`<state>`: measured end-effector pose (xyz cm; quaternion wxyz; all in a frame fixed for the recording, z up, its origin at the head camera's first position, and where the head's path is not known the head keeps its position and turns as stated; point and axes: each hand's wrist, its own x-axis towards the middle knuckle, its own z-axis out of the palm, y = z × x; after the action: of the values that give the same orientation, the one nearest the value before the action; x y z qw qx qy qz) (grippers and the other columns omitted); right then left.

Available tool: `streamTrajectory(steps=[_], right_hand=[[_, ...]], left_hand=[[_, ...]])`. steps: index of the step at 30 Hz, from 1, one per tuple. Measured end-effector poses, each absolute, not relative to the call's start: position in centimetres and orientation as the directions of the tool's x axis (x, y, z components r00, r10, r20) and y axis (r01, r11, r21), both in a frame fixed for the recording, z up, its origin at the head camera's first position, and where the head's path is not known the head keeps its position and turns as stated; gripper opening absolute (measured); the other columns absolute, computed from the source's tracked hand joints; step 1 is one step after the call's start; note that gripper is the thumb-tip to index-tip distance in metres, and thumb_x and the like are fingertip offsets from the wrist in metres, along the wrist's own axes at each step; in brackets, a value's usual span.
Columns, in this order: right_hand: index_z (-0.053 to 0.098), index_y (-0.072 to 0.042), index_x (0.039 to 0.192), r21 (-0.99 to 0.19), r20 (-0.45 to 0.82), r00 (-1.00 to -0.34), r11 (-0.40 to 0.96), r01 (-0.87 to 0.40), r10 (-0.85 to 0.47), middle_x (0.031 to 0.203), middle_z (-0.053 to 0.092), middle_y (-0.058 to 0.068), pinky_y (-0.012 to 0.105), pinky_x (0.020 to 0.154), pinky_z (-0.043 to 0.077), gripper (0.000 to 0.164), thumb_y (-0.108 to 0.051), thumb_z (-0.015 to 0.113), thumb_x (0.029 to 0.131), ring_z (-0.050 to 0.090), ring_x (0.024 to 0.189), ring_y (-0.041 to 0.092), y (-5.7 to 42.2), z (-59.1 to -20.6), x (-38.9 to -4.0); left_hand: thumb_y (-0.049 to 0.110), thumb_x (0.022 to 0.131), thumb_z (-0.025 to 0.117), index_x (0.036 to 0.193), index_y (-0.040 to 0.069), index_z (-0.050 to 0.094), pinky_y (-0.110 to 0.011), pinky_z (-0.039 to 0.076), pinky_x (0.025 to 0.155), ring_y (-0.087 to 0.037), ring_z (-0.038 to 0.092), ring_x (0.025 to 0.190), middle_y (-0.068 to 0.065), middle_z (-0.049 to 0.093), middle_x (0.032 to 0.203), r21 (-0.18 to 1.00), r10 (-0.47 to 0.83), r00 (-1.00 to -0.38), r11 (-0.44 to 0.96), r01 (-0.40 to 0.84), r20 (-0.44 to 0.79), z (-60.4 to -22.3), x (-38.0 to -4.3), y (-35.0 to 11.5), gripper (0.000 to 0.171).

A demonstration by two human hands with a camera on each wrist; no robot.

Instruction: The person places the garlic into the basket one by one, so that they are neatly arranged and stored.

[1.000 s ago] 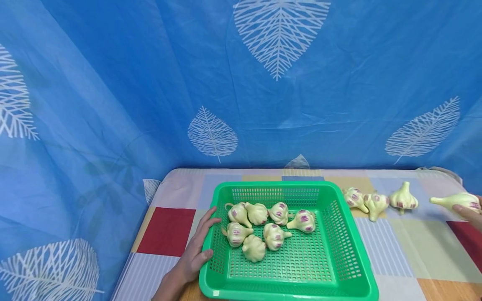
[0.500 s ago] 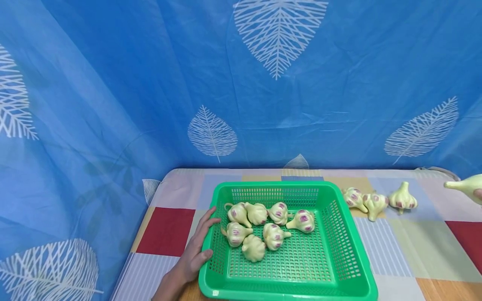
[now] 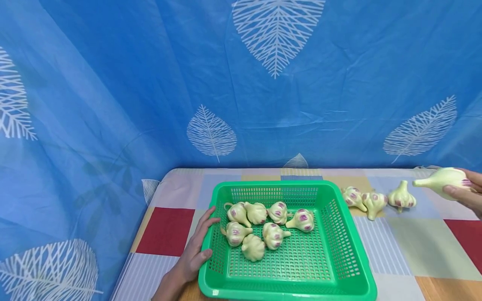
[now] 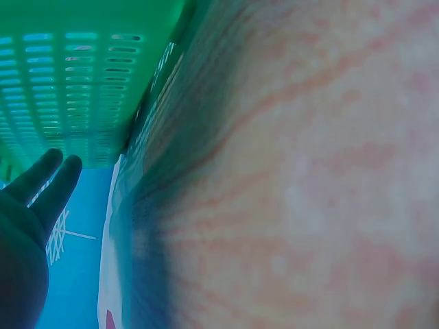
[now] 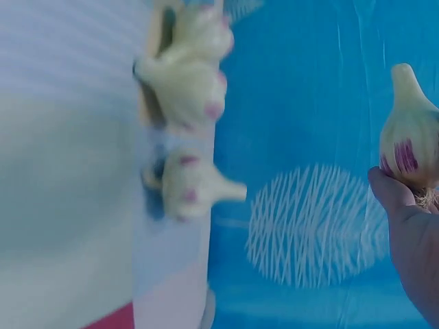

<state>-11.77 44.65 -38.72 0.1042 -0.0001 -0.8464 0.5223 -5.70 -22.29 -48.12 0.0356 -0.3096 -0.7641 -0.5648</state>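
My right hand [image 3: 468, 193] grips a garlic bulb [image 3: 444, 181] above the table at the far right, its stem pointing left in the head view. In the right wrist view the thumb presses against the purple-streaked bulb near its roots. My left hand [image 3: 193, 257] rests against the left side of a green plastic basket [image 3: 293, 295], with fingers fairly straight and the thumb tip at the rim. The left wrist view shows two fingers [image 4: 56, 188] by the basket's slotted wall. Several garlic bulbs [image 3: 278, 213] lie inside, mostly toward the left and back.
Right of the basket, three more garlic bulbs [image 3: 374, 204] stand in a row on the patchwork tablecloth [image 3: 429, 246]. A blue curtain [image 3: 339, 96] with white leaf prints hangs behind the table and along its left side.
The right hand lifts the garlic bulb off the right side of the table, passes partly out of view, then comes back leftward with it. The left hand and the basket stay put.
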Motion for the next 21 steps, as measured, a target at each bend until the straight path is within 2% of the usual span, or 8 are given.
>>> streamTrajectory(steps=[1,5,7,10,13,14,17,21], right_hand=[[0.056,-0.033,0.134,-0.900,0.158,-0.983,0.424,-0.103,0.097,0.093,0.059,-0.028,0.009,0.056,0.046,0.051,0.004,0.059,0.098,0.054,0.070,-0.007,41.8,-36.8,-10.8],[0.053,-0.030,0.144,-0.933,0.134,-0.987,0.346,-0.097,0.085,0.107,0.058,-0.026,0.008,0.059,0.046,0.059,0.006,0.059,0.097,0.059,0.077,-0.008,38.1,-35.7,-9.7],[0.041,-0.020,0.155,-0.901,0.092,-0.991,0.433,-0.041,0.096,0.108,0.055,-0.023,0.010,0.054,0.041,0.062,-0.002,0.061,0.099,0.055,0.074,-0.009,36.6,-35.3,-9.3],[0.026,0.001,0.158,-0.770,0.002,-0.994,0.634,0.067,0.107,0.114,0.055,-0.006,0.013,0.051,0.036,0.071,-0.021,0.063,0.101,0.046,0.071,-0.014,34.7,-34.7,-9.0],[0.025,0.011,0.153,-0.704,-0.073,-0.996,0.705,0.084,0.045,0.125,0.055,0.022,0.012,0.060,0.046,0.076,-0.029,0.063,0.102,0.050,0.081,-0.018,33.2,-34.4,-9.0],[0.026,0.013,0.153,-0.701,-0.094,-0.995,0.709,0.082,0.022,0.129,0.052,0.031,0.013,0.061,0.047,0.075,-0.029,0.062,0.102,0.050,0.083,-0.018,32.8,-34.3,-8.9],[0.027,0.014,0.151,-0.727,-0.150,-0.987,0.683,0.069,-0.059,0.136,0.046,0.040,0.014,0.064,0.049,0.071,-0.027,0.060,0.103,0.052,0.088,-0.017,31.6,-34.2,-8.8],[0.031,0.010,0.153,-0.736,-0.209,-0.969,0.674,0.066,-0.133,0.140,0.048,0.034,0.018,0.069,0.050,0.070,-0.029,0.061,0.103,0.054,0.095,-0.014,29.9,-34.3,-8.7]], left_hand=[[0.025,0.093,0.042,0.147,-0.004,0.038,-0.039,0.047,0.102,-0.039,0.018,0.147,-0.020,0.013,0.164,0.841,0.433,-0.806,0.173,0.513,0.403,-48.1,-5.7,-22.3,0.062],[0.025,0.092,0.043,0.147,-0.004,0.038,-0.040,0.047,0.102,-0.040,0.018,0.146,-0.020,0.013,0.164,0.838,0.433,-0.807,0.180,0.514,0.402,-48.0,-5.7,-22.3,0.062],[0.025,0.092,0.043,0.147,-0.004,0.038,-0.040,0.047,0.102,-0.040,0.018,0.146,-0.020,0.013,0.164,0.839,0.434,-0.806,0.179,0.514,0.401,-48.0,-5.7,-22.3,0.062],[0.024,0.092,0.043,0.147,-0.004,0.038,-0.040,0.048,0.101,-0.039,0.017,0.147,-0.019,0.012,0.164,0.846,0.436,-0.808,0.170,0.506,0.396,-48.0,-5.7,-22.2,0.062],[0.024,0.091,0.043,0.147,-0.004,0.038,-0.040,0.048,0.100,-0.037,0.017,0.147,-0.018,0.012,0.165,0.849,0.436,-0.810,0.168,0.501,0.392,-47.9,-5.6,-22.2,0.062],[0.024,0.091,0.043,0.147,-0.003,0.038,-0.040,0.048,0.100,-0.036,0.017,0.147,-0.018,0.012,0.165,0.849,0.436,-0.810,0.167,0.500,0.392,-47.9,-5.6,-22.2,0.062],[0.023,0.091,0.043,0.147,-0.004,0.037,-0.040,0.048,0.101,-0.034,0.017,0.148,-0.018,0.012,0.165,0.850,0.437,-0.809,0.166,0.501,0.392,-47.9,-5.6,-22.3,0.063],[0.023,0.090,0.043,0.147,-0.004,0.037,-0.040,0.047,0.102,-0.034,0.017,0.148,-0.018,0.012,0.165,0.850,0.436,-0.810,0.166,0.501,0.393,-47.9,-5.6,-22.4,0.063]])
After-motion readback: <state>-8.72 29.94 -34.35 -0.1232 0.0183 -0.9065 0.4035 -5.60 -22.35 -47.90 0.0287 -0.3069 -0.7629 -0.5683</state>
